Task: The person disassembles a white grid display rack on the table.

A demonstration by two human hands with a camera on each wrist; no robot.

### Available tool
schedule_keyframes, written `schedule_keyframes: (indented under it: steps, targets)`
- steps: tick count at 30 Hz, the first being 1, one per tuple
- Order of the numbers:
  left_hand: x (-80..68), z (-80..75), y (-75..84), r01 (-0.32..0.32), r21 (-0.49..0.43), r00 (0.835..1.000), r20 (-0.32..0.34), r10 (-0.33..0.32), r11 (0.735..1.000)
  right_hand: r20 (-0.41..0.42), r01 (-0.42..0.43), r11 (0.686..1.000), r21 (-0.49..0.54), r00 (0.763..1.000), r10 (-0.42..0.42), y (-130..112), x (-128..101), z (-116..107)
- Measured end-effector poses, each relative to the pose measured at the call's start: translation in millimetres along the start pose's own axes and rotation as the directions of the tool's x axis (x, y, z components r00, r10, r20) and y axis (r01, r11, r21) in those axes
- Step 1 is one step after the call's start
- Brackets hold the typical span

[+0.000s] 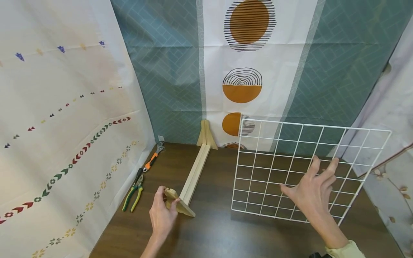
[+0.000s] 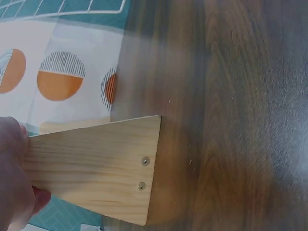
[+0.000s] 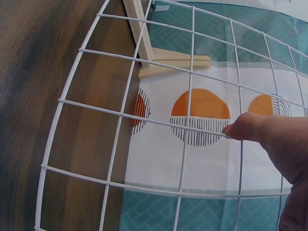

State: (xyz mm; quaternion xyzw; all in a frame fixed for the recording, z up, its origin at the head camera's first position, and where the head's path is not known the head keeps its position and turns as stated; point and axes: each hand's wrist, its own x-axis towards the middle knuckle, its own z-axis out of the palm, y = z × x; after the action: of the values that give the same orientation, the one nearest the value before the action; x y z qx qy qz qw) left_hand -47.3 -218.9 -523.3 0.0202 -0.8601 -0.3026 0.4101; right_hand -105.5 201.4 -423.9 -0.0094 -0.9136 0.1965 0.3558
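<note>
A wooden stand lies on the dark table (image 1: 219, 233): a long rail (image 1: 195, 172) with a triangular foot at each end. My left hand (image 1: 166, 200) grips the near foot (image 1: 177, 206) between thumb and fingers. In the left wrist view this foot (image 2: 96, 163) shows two screws, with my left hand (image 2: 12, 168) at its narrow end. A white wire grid panel (image 1: 290, 123) stands tilted on the table to the right. My right hand (image 1: 309, 179) rests on it with fingers spread and straight. The right wrist view shows a fingertip (image 3: 240, 127) touching a grid wire (image 3: 120, 114).
Green-and-yellow pliers (image 1: 133, 195) and an orange-handled wrench (image 1: 154, 157) lie at the table's left edge. The stand's far foot (image 1: 205, 135) is next to the back curtain. Patterned cloth walls close in the left, back and right sides.
</note>
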Motion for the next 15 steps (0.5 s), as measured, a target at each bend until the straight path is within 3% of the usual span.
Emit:
schedule_keyframes:
  steps: [7, 15]
  targets:
    - [-2.3, 3.6, 6.3, 0.039, 0.006, 0.999, -0.008, -0.039, 0.999, 0.007, 0.009, 1.000, -0.003, 1.000, -0.009, 1.3, -1.4, 0.5]
    - [-5.5, 10.0, 11.2, 0.018, 0.007, 0.999, -0.047, -0.017, 1.000, -0.028, 0.054, 0.998, -0.007, 0.998, -0.055, 3.6, -2.2, 2.0]
